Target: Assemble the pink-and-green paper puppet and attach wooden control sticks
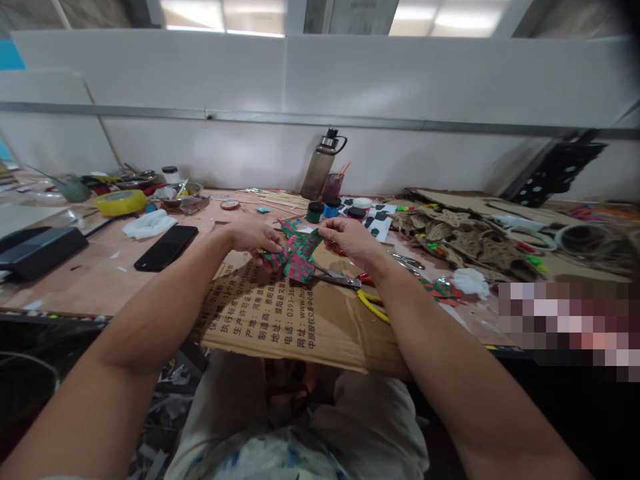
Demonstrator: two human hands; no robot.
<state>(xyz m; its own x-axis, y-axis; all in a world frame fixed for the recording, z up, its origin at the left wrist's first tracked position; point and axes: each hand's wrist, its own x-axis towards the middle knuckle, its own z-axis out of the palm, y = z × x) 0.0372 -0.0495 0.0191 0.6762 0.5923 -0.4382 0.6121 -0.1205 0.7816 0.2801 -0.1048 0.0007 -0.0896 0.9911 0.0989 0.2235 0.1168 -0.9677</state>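
Note:
My left hand (256, 239) pinches one arm of a star-shaped craft piece (300, 261) patterned in green and pinkish red. The thumb and fingertips of my right hand (350, 240) are closed on another arm at its upper right. The piece is held just over a printed cardboard sheet (325, 333) at the table's front edge. Under my right wrist lie scissors (343, 280) with their blades toward the star. A yellow curved handle (373, 307) shows beside them, partly hidden by my forearm.
Left stand a black phone (166, 248), white tissue (150, 224) and yellow tape roll (120, 203). Behind the star are paint jars (315, 212) and a bottle (320, 167). Brown cardboard cut-outs (480, 243) are piled right, near another crumpled tissue (471, 283).

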